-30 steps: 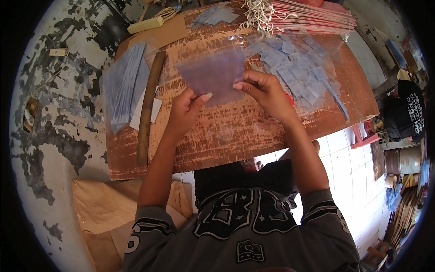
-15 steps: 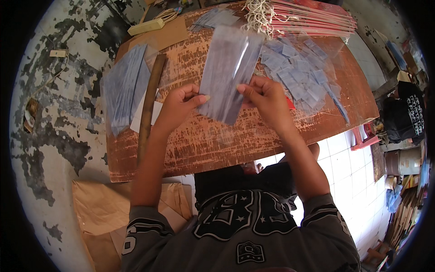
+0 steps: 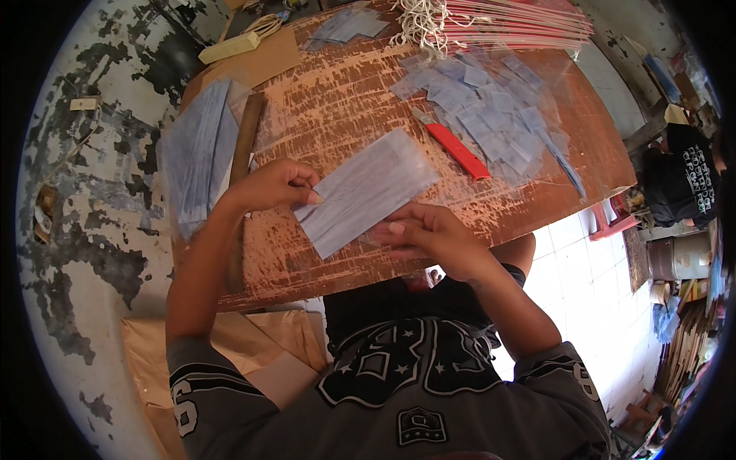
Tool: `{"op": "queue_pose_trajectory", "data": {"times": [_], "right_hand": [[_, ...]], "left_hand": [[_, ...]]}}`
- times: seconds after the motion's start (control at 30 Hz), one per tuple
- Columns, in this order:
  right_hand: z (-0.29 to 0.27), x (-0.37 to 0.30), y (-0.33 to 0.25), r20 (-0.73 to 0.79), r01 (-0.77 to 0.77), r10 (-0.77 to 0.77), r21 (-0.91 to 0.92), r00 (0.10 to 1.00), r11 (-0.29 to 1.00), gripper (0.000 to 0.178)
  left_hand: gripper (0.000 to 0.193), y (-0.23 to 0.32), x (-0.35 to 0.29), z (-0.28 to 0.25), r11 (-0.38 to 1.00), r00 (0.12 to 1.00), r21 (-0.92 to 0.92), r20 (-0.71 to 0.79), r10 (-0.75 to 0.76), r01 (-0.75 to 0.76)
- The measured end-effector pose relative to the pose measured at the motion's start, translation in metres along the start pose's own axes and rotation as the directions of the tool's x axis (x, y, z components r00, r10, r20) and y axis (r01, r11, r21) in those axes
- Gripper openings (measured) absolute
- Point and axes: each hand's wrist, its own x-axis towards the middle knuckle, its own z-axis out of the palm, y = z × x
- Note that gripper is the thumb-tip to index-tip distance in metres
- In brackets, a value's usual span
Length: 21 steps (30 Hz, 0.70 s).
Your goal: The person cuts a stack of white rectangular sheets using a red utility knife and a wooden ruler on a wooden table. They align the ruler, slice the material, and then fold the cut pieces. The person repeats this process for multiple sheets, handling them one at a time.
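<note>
A stack of clear bluish plastic sheets [image 3: 372,188] lies tilted just above the tabletop, its long side running up to the right. My left hand [image 3: 280,186] pinches its left end between thumb and fingers. Beside the lower right edge, my right hand [image 3: 429,239] has its fingers stretched out and touching that edge. A red utility knife [image 3: 456,149] with its blade out rests on the worn wooden table [image 3: 337,100], beyond my right hand.
Small plastic pieces [image 3: 491,107] are heaped at the right. Larger sheets [image 3: 201,153] and a wooden stick [image 3: 246,142] lie at the left. Red strips with white cords [image 3: 491,27] lie at the back. A person in black [image 3: 682,176] is at the far right.
The plastic stack has come down toward me and turned from nearly upright to slanting right. My right hand has loosened and slid along its lower edge. The knife is now uncovered.
</note>
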Motion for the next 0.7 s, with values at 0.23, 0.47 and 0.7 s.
{"op": "queue_pose_trajectory", "data": {"times": [0.23, 0.47, 0.7], "right_hand": [[-0.004, -0.012, -0.016, -0.024, 0.261, -0.4, -0.721, 0.916, 0.642, 0.02], [-0.004, 0.018, -0.009, 0.393, 0.382, -0.668, -0.908, 0.632, -0.173, 0.036], [-0.012, 0.027, 0.004, 0.421, 0.368, -0.633, -0.903, 0.65, -0.223, 0.034]], "left_hand": [[0.019, 0.025, 0.005, 0.0, 0.98, 0.995, 0.179, 0.038, -0.092, 0.084], [0.019, 0.022, 0.008, -0.003, 0.979, 0.997, 0.202, 0.064, -0.049, 0.035], [0.023, 0.03, 0.006, -0.002, 0.963, 0.997, 0.268, 0.076, -0.031, 0.01]]}}
